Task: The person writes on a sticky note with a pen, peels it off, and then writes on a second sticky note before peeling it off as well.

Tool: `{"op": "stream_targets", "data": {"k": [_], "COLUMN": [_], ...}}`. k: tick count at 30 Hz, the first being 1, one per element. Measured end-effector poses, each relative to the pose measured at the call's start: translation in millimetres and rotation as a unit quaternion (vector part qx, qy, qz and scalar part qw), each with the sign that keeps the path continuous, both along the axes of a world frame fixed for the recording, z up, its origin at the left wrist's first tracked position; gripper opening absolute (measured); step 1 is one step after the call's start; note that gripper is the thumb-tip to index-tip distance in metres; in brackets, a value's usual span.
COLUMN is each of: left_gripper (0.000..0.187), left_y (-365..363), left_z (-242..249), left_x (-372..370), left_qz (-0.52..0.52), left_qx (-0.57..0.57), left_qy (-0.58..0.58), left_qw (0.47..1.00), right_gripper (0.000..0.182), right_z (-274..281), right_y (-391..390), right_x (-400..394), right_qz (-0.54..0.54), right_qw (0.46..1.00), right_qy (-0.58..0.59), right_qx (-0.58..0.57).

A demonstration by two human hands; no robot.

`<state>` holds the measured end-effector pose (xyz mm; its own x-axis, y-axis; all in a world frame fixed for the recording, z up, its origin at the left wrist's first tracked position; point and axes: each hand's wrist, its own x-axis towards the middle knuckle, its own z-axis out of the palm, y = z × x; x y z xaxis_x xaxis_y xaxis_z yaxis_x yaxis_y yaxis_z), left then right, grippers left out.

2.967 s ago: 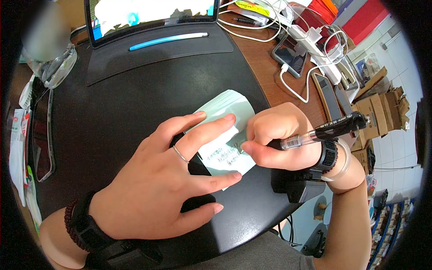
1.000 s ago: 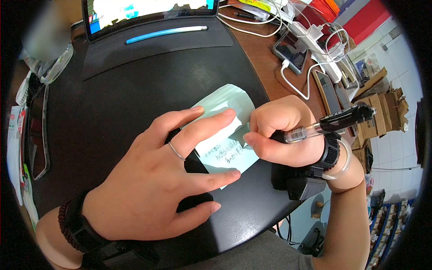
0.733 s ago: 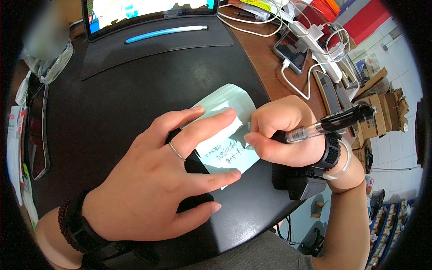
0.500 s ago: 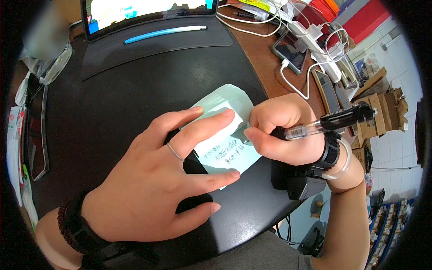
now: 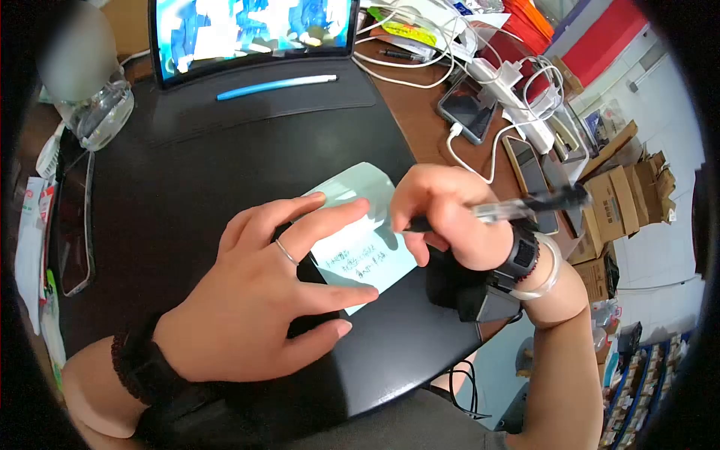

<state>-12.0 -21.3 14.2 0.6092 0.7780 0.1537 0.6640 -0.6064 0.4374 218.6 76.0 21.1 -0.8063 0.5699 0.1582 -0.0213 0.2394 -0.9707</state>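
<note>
A pale green paper pad (image 5: 358, 259) with several lines of handwriting lies on the black desk mat (image 5: 300, 142). My left hand (image 5: 262, 292), with a ring on one finger, rests with spread fingers on the pad's left and lower edges. At the pad's right side, my right hand (image 5: 457, 217) is closed around a black and clear pen (image 5: 499, 211). The pen's back end points right and looks blurred; its tip is hidden by the fingers.
Beyond the mat stands a lit tablet (image 5: 255, 34), with a blue and white stylus (image 5: 277, 88) before it. A phone (image 5: 466, 109), white cables and a power strip (image 5: 517, 105) lie at the upper right. Cardboard boxes (image 5: 615, 202) are farther right.
The view has shifted, so the tablet shows more. My right hand has turned and its fingers have changed position around the pen. My left hand still rests on the pad.
</note>
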Motion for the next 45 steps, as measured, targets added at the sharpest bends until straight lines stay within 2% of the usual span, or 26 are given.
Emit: {"op": "stream_targets", "data": {"k": [3,5,7,9,13,15,17,19,20,45], "left_gripper": [0.036,0.036,0.035,0.036,0.037,0.037,0.037,0.038,0.038,0.045], "left_y": [0,0,0,0,-1,-1,-2,-2,-2,0], "left_z": [0,1,1,2,5,5,5,6,7,8], "left_x": [0,1,1,2,3,3,3,4,5,3], "left_qz": [0.002,-0.001,0.002,0.002,0.005,0.01,0.012,0.013,0.013,0.013], "left_qx": [-0.001,0.0,0.007,0.002,-0.001,-0.004,-0.006,-0.006,-0.009,-0.029], "left_qy": [0.0,0.006,0.011,0.02,0.023,0.03,0.034,0.046,0.042,0.031], "left_qw": [1.0,1.0,1.0,1.0,1.0,0.999,0.999,0.999,0.999,0.999], "right_gripper": [0.025,0.026,0.033,0.03,0.027,0.023,0.025,0.032,0.035,0.029], "right_z": [-1,-1,0,3,-9,-10,-11,-14,-13,-12], "right_y": [2,9,10,14,11,8,8,13,12,8], "right_x": [2,0,-1,1,5,5,5,8,8,6], "right_qz": [0.027,0.119,0.14,0.157,0.127,0.064,0.051,0.047,0.051,0.05], "right_qw": [0.997,0.99,0.985,0.979,0.988,0.995,0.994,0.989,0.986,0.977], "right_qy": [-0.074,-0.074,-0.098,-0.13,-0.082,-0.067,-0.068,-0.071,-0.08,-0.11], "right_qx": [0.001,0.013,0.005,0.028,0.032,-0.047,-0.066,0.124,0.138,0.178]}}
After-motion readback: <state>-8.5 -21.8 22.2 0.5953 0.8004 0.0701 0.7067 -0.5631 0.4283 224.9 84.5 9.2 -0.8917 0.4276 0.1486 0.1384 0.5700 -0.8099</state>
